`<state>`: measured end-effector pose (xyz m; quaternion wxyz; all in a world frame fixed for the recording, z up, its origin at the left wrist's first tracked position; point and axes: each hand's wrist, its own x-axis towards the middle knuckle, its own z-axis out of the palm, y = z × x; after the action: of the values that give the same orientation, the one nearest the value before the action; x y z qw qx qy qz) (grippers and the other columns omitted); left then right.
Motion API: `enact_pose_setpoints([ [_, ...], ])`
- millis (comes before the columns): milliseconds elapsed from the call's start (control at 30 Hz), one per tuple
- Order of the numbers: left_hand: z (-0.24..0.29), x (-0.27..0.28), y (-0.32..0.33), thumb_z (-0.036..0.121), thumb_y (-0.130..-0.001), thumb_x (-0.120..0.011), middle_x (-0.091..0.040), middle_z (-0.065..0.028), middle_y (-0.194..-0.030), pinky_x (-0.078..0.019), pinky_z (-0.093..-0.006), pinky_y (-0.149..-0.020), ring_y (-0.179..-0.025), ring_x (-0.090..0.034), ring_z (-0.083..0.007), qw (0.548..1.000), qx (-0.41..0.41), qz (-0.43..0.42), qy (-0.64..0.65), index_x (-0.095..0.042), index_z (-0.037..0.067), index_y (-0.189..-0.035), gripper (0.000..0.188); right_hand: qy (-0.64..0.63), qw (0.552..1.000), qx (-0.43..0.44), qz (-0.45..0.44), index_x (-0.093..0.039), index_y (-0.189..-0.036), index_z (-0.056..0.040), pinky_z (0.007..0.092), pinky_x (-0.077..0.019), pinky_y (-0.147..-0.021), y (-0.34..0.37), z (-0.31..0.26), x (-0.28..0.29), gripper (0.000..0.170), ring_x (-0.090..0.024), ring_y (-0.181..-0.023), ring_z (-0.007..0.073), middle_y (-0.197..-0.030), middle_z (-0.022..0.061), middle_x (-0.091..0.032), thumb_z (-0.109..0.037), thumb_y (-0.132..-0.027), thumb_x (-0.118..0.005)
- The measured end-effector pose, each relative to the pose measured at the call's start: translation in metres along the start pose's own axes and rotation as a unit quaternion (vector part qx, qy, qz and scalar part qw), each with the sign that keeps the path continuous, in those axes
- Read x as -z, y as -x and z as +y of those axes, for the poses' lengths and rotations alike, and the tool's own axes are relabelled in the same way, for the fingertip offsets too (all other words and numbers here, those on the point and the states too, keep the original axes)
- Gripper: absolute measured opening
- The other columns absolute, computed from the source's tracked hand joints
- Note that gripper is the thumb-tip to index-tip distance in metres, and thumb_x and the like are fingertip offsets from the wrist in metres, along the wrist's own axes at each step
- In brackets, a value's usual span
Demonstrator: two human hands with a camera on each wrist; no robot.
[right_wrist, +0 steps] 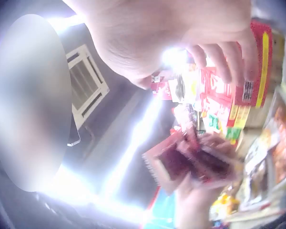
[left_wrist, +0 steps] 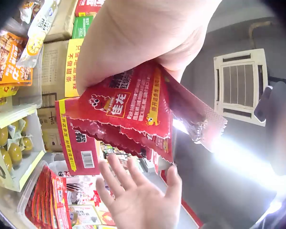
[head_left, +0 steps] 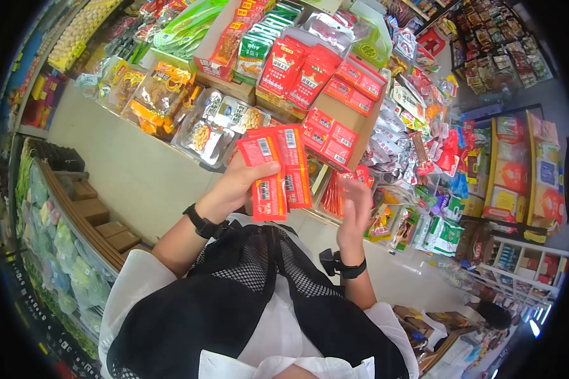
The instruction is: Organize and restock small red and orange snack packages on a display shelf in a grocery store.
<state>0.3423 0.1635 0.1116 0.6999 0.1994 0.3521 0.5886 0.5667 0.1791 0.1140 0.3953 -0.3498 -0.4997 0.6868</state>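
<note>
Several red packets (head_left: 271, 174) are fanned out in the left hand (head_left: 237, 186), whose thumb lies over their front in the head view. The left wrist view shows the same red packets (left_wrist: 128, 102) hanging below that hand (left_wrist: 148, 38), their ends spread apart. To their right, the right hand (head_left: 355, 211) is raised with extended fingers and holds nothing; its palm (left_wrist: 145, 202) faces the left wrist camera. In the right wrist view the right hand (right_wrist: 181, 38) is at the top, apart from the packets (right_wrist: 195, 162).
A red box (head_left: 335, 126) with flat red packets stands just beyond the hands. Around it are red pouches (head_left: 297, 72), green packets (head_left: 265, 44), clear tubs of snacks (head_left: 215, 123) and loose silver packets (head_left: 385, 139). Vegetables (head_left: 66, 252) lie on a shelf at left.
</note>
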Motion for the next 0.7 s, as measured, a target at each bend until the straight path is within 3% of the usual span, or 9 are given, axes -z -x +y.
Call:
enact_pose_setpoints([
  [100, 0.008, 0.004, -0.008, 0.007, -0.086, -0.073, -0.062, -0.0084, -0.119, -0.0528, -0.0322, -0.092, -0.108, -0.062, -0.0163, 0.999, -0.008, -0.032, -0.011, -0.046, 0.002, -0.131, 0.053, 0.035, 0.998, -0.043, -0.025, -0.031, -0.139, -0.0004, 0.034, -0.045, -0.098, -0.025, 0.003, -0.049, 0.057, -0.054, -0.116, 0.0183, -0.129, 0.0132, -0.053, -0.02, -0.095, -0.062],
  [200, 0.004, 0.015, -0.017, 0.011, -0.084, -0.076, -0.061, -0.0111, -0.119, -0.0525, -0.0322, -0.091, -0.108, -0.062, -0.0173, 0.989, -0.058, 0.026, -0.136, -0.04, 0.0, -0.131, 0.061, 0.156, 0.988, -0.023, 0.0, -0.031, -0.139, -0.0015, 0.0316, -0.0484, -0.093, -0.047, 0.016, -0.074, 0.058, -0.055, -0.114, 0.0153, -0.127, 0.0129, -0.054, -0.02, -0.095, -0.064],
  [267, -0.002, 0.026, -0.019, 0.012, -0.084, -0.076, -0.057, -0.0126, -0.124, -0.0522, -0.0325, -0.092, -0.111, -0.06, -0.0185, 0.972, -0.069, 0.092, -0.203, -0.038, 0.0, -0.133, 0.063, 0.123, 0.992, -0.037, -0.004, -0.032, -0.143, 0.0005, 0.0319, -0.0456, -0.098, -0.049, 0.027, -0.081, 0.059, -0.051, -0.12, 0.0157, -0.134, 0.011, -0.05, -0.012, -0.094, -0.063],
  [300, 0.006, 0.034, -0.025, 0.017, -0.082, -0.077, -0.056, -0.0181, -0.122, -0.0525, -0.0326, -0.09, -0.109, -0.061, -0.0211, 0.972, -0.049, 0.108, -0.201, -0.034, -0.007, -0.13, 0.069, 0.148, 0.988, -0.054, 0.007, -0.033, -0.142, 0.0002, 0.0321, -0.0458, -0.098, -0.057, 0.029, -0.09, 0.057, -0.052, -0.119, 0.0155, -0.132, 0.0107, -0.051, -0.012, -0.094, -0.063],
  [400, 0.011, 0.059, -0.032, 0.018, -0.084, -0.071, -0.054, -0.0191, -0.124, -0.0523, -0.0327, -0.09, -0.11, -0.06, -0.0217, 0.985, 0.015, 0.09, -0.147, -0.033, -0.008, -0.13, 0.065, 0.231, 0.971, -0.052, 0.023, -0.036, -0.14, -0.0008, 0.032, -0.0467, -0.097, -0.064, 0.039, -0.103, 0.054, -0.054, -0.115, 0.0147, -0.127, 0.0095, -0.055, -0.01, -0.094, -0.063],
  [467, 0.014, 0.068, -0.029, 0.017, -0.086, -0.064, -0.054, -0.0175, -0.125, -0.0522, -0.033, -0.09, -0.111, -0.06, -0.0218, 0.983, 0.038, 0.087, -0.157, -0.034, -0.007, -0.132, 0.06, 0.192, 0.98, -0.031, 0.043, -0.037, -0.139, -0.0005, 0.031, -0.0472, -0.096, -0.066, 0.058, -0.103, 0.054, -0.055, -0.114, 0.0143, -0.126, 0.0089, -0.056, -0.009, -0.094, -0.064],
  [533, 0.031, 0.081, -0.027, 0.01, -0.087, -0.062, -0.054, -0.0156, -0.127, -0.0523, -0.0337, -0.09, -0.111, -0.06, -0.0213, 0.997, 0.07, -0.001, -0.024, -0.034, -0.004, -0.135, 0.057, 0.17, 0.983, -0.033, 0.06, -0.041, -0.136, -0.0001, 0.0301, -0.0477, -0.095, -0.069, 0.061, -0.106, 0.047, -0.057, -0.111, 0.0132, -0.123, 0.0079, -0.059, -0.009, -0.095, -0.062],
  [600, 0.045, 0.089, -0.023, 0.008, -0.091, -0.059, -0.057, -0.0127, -0.128, -0.0501, -0.0348, -0.096, -0.117, -0.058, -0.0183, 0.996, 0.076, -0.031, -0.044, -0.04, 0.0, -0.138, 0.051, 0.071, 0.988, -0.098, 0.098, -0.045, -0.133, -0.0007, 0.0294, -0.0481, -0.094, -0.068, 0.061, -0.108, 0.041, -0.059, -0.108, 0.012, -0.121, 0.0073, -0.061, -0.01, -0.096, -0.06],
  [700, 0.062, 0.097, -0.02, 0.007, -0.09, -0.061, -0.065, -0.0121, -0.117, -0.0553, -0.0349, -0.089, -0.104, -0.066, -0.0195, 0.988, 0.131, -0.027, -0.075, -0.051, -0.001, -0.129, 0.041, 0.046, 0.987, -0.107, 0.113, -0.047, -0.132, -0.0016, 0.0299, -0.0475, -0.095, -0.064, 0.063, -0.121, 0.038, -0.058, -0.109, 0.0112, -0.123, 0.007, -0.061, -0.012, -0.097, -0.06],
])
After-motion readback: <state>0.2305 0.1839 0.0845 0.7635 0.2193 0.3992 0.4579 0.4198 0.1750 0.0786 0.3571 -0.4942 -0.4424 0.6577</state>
